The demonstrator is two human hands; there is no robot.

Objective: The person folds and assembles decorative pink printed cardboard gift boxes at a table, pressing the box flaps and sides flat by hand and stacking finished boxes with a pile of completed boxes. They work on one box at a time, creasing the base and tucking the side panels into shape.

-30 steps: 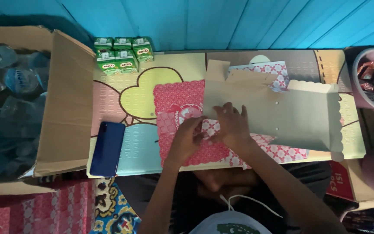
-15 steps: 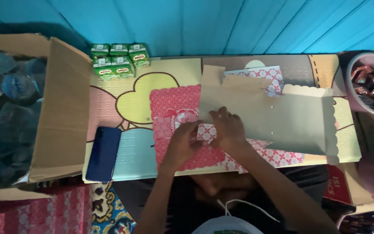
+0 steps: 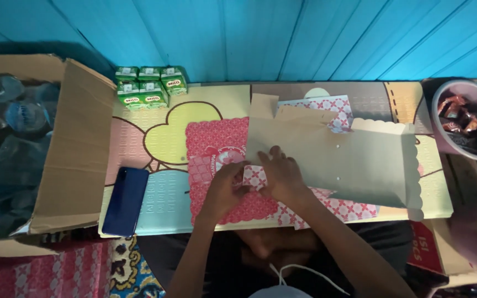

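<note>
Head view, looking straight down at a low table (image 3: 139, 138) covered with a pastel sheet printed with cloud shapes.

Both hands meet near the table's front edge, over a flat red patterned card blank (image 3: 216, 138). My left hand (image 3: 224, 187) lies on the blank with its fingers curled inward; thumb and forefinger appear to pinch the left edge of a small flap with a red-and-white lattice print (image 3: 255, 176). My right hand (image 3: 284, 175) rests palm down just right of that flap, fingers held close together and pressing it flat; the fingertips point up and to the left. Whether the thumb is under the flap I cannot tell.

The flap sits between the two hands, touching both, on the right part of the red blank. A large plain beige card sheet with a scalloped edge (image 3: 360, 160) lies to the right, its near corner under or beside the right wrist; more lattice-print card (image 3: 354, 208) shows below it.

Surroundings: a dark blue phone (image 3: 125, 201) lies flat at the table's left front, well apart from the hands. A group of small green drink cartons (image 3: 149, 87) stands at the back left. An open cardboard box (image 3: 78, 149) holding clear plastic water cups is to the left of the table. A round tub of dark wrapped sweets (image 3: 462, 118) is at the right. Behind it all is a blue plank wall.
</note>
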